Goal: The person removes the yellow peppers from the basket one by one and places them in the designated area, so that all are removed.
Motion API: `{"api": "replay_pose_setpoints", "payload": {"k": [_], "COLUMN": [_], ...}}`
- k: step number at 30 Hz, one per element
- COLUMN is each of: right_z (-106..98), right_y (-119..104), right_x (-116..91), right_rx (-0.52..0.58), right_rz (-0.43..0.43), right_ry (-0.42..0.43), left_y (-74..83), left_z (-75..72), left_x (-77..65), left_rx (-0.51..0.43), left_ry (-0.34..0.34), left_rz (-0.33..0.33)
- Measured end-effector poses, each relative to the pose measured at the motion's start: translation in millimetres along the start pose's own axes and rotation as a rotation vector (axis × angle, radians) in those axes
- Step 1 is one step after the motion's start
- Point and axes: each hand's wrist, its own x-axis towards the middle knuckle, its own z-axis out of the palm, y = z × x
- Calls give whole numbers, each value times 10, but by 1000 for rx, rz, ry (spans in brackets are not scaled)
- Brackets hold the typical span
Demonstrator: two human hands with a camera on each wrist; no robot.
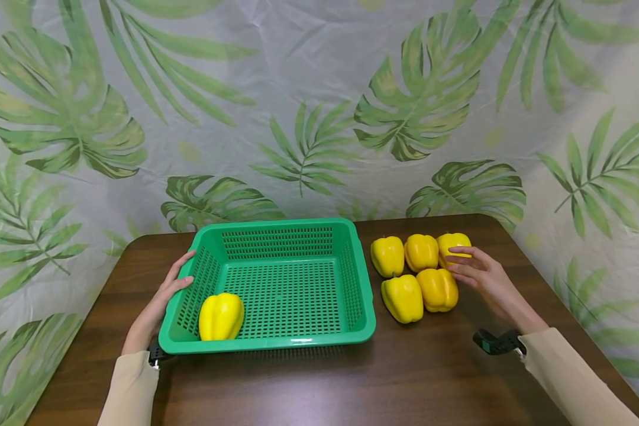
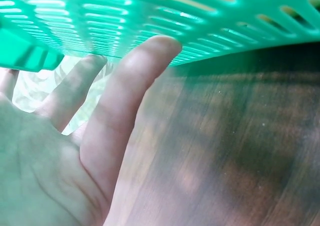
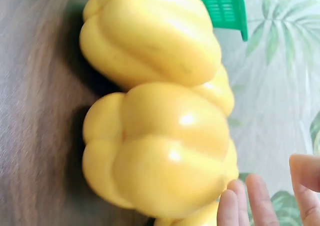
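Note:
My left hand (image 1: 165, 299) rests along the left side of the green plastic basket (image 1: 268, 342). In the left wrist view its fairly straight fingers (image 2: 125, 93) lie against the slotted outer wall. One yellow bell pepper (image 1: 220, 316) sits inside, at the basket's front left corner. To the basket's right, several yellow bell peppers stand in a tight group on the table. Reaching in from the right, my right hand (image 1: 487, 287) has its fingertips right at the far-right bell pepper (image 1: 449, 242), loosely spread. The front-right bell pepper (image 3: 165, 151) fills the middle of the right wrist view.
A dark brown wooden table (image 1: 319, 390) carries everything. Behind it hangs a pale cloth (image 1: 319, 89) printed with green leaves. Beside the group's front-right pepper stands another bell pepper (image 1: 403, 299), a short gap from the basket's right wall.

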Motion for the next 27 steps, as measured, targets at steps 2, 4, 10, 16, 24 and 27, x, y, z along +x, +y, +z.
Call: {"api": "replay_pose_setpoints", "payload": {"k": [2,4,10,16,24,27], "right_z": [33,70,214,399,675,781], "right_y": [-22,-43,-102,-166,-250,-269], "right_x": [22,41,93,173,299,334], "right_rx": [18,30,57,46,26,16], "right_rz": [-15,-28,-40,-12,37,49], "right_ry": [-8,-17,-52,-72,-95,-118], "left_y": [1,1,6,19,30,31], "left_z": [2,5,16,25,24,25], "left_x": [-1,-3,-10,-14,-15,-11], "left_rx": [0,2,7,9,3,7], "left_ry": [-1,0,7,12,7,5], "left_rz": [1,1,-4,-7,-5,-5]}}
